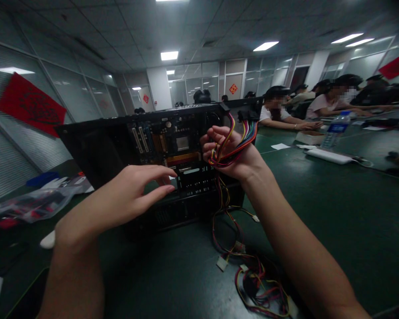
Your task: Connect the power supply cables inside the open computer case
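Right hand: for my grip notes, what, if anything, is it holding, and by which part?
The right hand loosely holds the coloured wires at their lower bend.

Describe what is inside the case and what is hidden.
Inside the case, a board with white slots and a pale square shows. The right hand and cables cover part of the right; the left hand hides some lower down.

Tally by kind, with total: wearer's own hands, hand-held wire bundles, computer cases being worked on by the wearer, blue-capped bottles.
Own hands: 2 (left hand, right hand)
Hand-held wire bundle: 1, in the right hand
Computer case: 1
Blue-capped bottle: 1
Total: 5
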The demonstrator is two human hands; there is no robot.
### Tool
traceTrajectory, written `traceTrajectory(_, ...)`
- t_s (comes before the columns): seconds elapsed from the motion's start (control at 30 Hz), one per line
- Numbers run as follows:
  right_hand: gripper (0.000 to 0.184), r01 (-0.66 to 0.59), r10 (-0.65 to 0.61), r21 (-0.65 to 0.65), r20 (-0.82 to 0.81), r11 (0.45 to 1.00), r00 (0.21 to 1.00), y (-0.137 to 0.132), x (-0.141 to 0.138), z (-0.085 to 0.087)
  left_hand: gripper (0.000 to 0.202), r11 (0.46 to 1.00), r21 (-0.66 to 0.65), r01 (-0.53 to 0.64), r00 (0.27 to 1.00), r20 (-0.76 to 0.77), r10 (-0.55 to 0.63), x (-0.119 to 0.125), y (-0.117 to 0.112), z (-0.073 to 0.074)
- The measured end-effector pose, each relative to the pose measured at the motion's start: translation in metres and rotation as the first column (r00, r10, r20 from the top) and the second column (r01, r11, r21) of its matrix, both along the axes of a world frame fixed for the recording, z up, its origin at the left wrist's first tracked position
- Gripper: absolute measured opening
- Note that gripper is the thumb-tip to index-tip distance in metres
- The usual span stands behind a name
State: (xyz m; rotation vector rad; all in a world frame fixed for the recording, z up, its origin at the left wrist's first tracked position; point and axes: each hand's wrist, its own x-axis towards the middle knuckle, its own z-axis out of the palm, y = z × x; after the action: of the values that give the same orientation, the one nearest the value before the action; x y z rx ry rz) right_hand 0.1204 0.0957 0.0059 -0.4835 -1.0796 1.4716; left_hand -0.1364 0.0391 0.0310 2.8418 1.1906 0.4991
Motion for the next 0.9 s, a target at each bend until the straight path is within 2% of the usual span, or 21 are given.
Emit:
traceTrajectory(0.17,0.016,0.009,-0.007,0.031,-0.053,0.999,0.999,-0.007,-0.008,-0.003,0.049,1.000,0.000,-0.012,1.000,0.006,0.012,-0.003,0.004,-0.004)
traceTrajectory(0.33,0.027,0.059,-0.075,0.113,0.144,0.992,0.987,0.002,-0.025,-0.014,0.065,0.999,-0.043,-0.027,0.999,0.020,0.028,-0.008,0.006,-0.003)
traceTrajectory(0.53,0.023,-0.005,0.003,0.026,0.084,1.000,0.996,0.006,-0.009,-0.006,0.060,0.992,-0.088,-0.096,0.995,-0.033,0.093,-0.013,0.003,-0.001)
traceTrajectory(0.63,0.032,0.057,-0.080,0.109,0.220,0.992,0.972,0.008,-0.005,-0.011,0.058,0.986,-0.102,-0.131,0.991,-0.053,0.127,-0.018,0.005,-0.001)
traceTrajectory(0.73,0.038,0.107,-0.205,0.239,0.433,0.965,0.878,0.012,-0.009,-0.022,0.057,0.984,-0.094,-0.154,0.987,-0.059,0.149,-0.023,0.007,-0.001)
traceTrajectory(0.8,0.044,0.066,-0.155,0.209,0.445,0.976,0.882,0.014,-0.013,-0.026,0.057,0.980,-0.089,-0.176,0.984,-0.053,0.172,-0.028,0.008,-0.001)
traceTrajectory(0.9,0.053,-0.060,0.042,0.058,0.281,0.996,0.959,0.016,-0.019,-0.027,0.057,0.975,-0.095,-0.200,0.980,-0.040,0.197,-0.035,0.009,0.001)
